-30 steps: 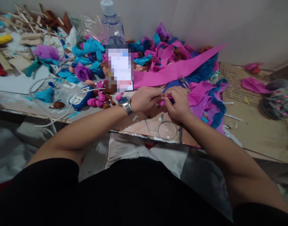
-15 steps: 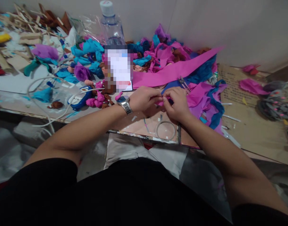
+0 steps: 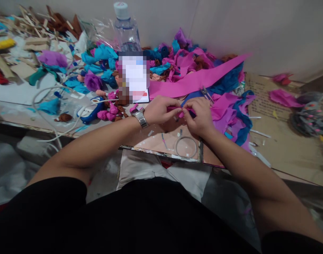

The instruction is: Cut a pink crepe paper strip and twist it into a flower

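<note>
My left hand (image 3: 159,110), with a metal watch (image 3: 140,118) on its wrist, and my right hand (image 3: 200,117) meet above the table. Between their pinched fingertips is a small piece of pink crepe paper (image 3: 181,115), mostly covered by the fingers. Just beyond lies a long pink crepe paper strip (image 3: 193,84). Small pliers (image 3: 206,94) rest behind my right hand, close to a heap of pink, purple and blue crepe paper (image 3: 227,113). Nearer to me, a coil of thin wire (image 3: 176,147) lies at the table edge.
A phone (image 3: 137,79) leans before a clear bottle (image 3: 127,33). Rolled paper flowers (image 3: 92,80) and a blue-and-white power strip (image 3: 89,112) with white cables are to the left. Wood scraps (image 3: 36,44) pile at far left. Cardboard (image 3: 288,141) covers the right side.
My left thumb has shifted slightly along the pink paper, and a bit more pink shows between the fingertips. Both hands stay in nearly the same place; the view has shifted slightly.
</note>
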{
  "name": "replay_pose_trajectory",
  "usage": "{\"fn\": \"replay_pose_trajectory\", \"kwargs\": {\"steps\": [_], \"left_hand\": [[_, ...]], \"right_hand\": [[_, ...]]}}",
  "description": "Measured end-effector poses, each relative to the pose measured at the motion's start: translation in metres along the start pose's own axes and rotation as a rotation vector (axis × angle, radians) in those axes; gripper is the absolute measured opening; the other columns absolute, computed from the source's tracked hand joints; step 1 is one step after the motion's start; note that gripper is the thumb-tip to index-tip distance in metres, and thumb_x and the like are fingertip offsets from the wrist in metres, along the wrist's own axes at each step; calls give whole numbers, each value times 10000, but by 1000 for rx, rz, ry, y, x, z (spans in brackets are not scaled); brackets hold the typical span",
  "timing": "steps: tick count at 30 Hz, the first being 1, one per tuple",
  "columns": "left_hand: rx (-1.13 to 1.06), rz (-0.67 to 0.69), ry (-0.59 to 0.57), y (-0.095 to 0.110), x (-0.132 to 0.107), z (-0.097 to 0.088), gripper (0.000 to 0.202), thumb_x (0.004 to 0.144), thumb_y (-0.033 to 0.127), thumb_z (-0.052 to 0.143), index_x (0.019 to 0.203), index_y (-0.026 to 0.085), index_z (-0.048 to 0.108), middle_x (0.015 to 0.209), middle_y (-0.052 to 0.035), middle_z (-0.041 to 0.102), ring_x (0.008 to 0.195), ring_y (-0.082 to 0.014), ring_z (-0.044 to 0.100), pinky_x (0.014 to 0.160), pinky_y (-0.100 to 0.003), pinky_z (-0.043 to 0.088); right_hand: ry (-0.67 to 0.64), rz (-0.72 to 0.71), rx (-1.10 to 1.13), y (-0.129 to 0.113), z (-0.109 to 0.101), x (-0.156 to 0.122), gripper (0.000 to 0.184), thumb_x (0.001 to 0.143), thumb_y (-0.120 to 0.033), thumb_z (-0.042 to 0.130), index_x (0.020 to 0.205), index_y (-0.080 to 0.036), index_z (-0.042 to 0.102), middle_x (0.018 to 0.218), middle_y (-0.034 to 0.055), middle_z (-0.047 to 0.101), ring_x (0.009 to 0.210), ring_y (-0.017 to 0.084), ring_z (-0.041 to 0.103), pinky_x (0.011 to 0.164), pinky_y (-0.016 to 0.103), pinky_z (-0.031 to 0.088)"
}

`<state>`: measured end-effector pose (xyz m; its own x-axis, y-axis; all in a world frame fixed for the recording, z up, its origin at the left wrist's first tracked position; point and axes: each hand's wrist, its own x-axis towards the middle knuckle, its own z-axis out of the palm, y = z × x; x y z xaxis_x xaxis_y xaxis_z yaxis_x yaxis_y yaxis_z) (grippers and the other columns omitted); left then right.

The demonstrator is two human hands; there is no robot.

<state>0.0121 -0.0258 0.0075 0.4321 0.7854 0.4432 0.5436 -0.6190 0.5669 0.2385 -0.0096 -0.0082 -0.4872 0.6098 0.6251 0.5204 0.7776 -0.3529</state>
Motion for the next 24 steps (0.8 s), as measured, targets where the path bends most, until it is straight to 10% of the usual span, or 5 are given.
{"fn": "replay_pose_trajectory", "kwargs": {"steps": [24], "left_hand": [[173,72,0,-1,-1,1,289,957,421,610,967,190,783,888,-74,795,789,-205,711,691,-318,450]], "right_hand": [[-33,10,-20,0,0,0,190,1044,-400,571,994,-242,664,1053,85,746,1061,298,635,986,509,387]]}}
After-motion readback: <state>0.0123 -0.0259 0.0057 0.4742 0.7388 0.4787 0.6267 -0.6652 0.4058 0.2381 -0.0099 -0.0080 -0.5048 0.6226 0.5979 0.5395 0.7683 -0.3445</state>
